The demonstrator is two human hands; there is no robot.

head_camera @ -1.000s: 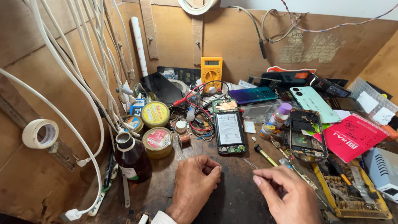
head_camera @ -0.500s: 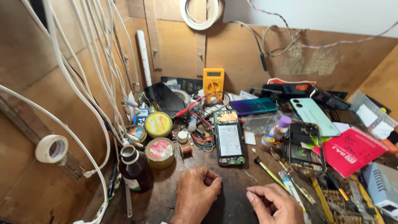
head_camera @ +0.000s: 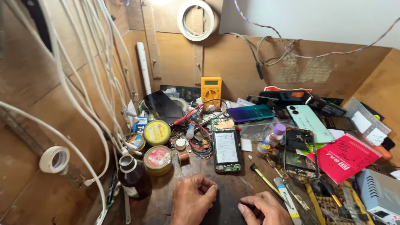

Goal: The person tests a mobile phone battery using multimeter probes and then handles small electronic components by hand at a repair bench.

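- Lower now in the view than a second ago: left hand (head_camera: 192, 199) and right hand (head_camera: 263, 209), both close to the bottom edge on the dark wooden bench (head_camera: 166, 204).
- Left fingers curled loosely into a half fist, knuckles up, nothing visible in the grip.
- Right fingers bent inward as well; whether anything thin sits between them, impossible to tell.
- Closer together than before, yet apart, with a strip of bench between.
- Just ahead of both hands, as earlier: opened phone (head_camera: 226, 149), back cover off, battery exposed, lying flat and untouched.
- Right of that phone, a yellow-handled screwdriver (head_camera: 264, 180) slanting toward the right hand, near but not touching.
- Further right, a second stripped phone frame (head_camera: 301, 153), partly over a red booklet (head_camera: 344, 157).
- Left of the left hand, a brown glass bottle (head_camera: 133, 178) upright, with two round yellow tins (head_camera: 157, 132) behind.
- More of the back wall in view than before: yellow multimeter (head_camera: 211, 88) leaning there, white tape ring (head_camera: 196, 18) hanging above.
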